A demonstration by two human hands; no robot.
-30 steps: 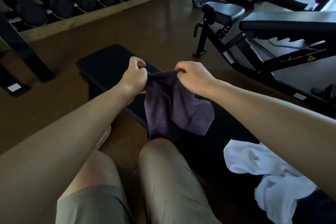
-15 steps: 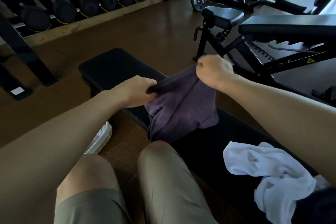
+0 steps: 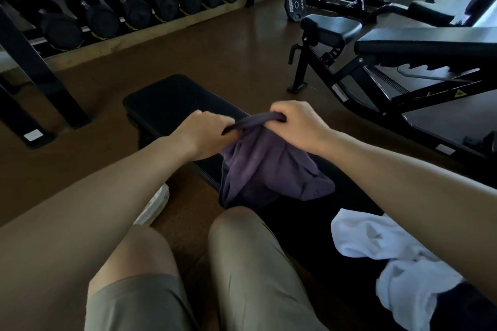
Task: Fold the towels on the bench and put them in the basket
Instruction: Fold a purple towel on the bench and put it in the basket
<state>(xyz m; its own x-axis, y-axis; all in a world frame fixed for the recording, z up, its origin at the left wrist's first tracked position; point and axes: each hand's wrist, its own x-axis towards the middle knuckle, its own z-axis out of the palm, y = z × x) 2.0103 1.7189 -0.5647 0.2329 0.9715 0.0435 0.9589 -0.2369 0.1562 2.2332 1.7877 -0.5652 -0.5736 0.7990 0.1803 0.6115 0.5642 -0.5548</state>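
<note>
Over the near half of the flat black padded bench (image 3: 172, 105) we log item one: a crumpled dark purple terry towel (image 3: 269, 169), held up by its top edge. Our left hand (image 3: 204, 134) grips the left end of that edge with fingers curled round the cloth; our right hand (image 3: 298, 126) grips the right end, knuckles up, fingers closed over a bunched fold. The two hands sit close together, so the edge between them forms a short dark band. Below it the purple towel hangs in loose folds, its lower part resting on the bench pad just beyond our right knee (image 3: 242, 223).

Item two: a rumpled white towel (image 3: 376, 239), lying on the same bench to the right, well apart from the purple one and partly under our right forearm. A dark cloth (image 3: 468, 301) lies against its lower right edge; we cannot tell what it is.

Item three: our olive-grey shorts (image 3: 139, 301), covering both thighs at the bottom of the view. A white shoe (image 3: 156, 204) shows on the brown floor (image 3: 215, 54) left of the bench.

Item four, surroundings: a rack of black dumbbells (image 3: 134, 5) along the far left wall; an adjustable black incline bench (image 3: 403, 43) at right; a black weight plate (image 3: 295, 7) standing upright beyond it.
</note>
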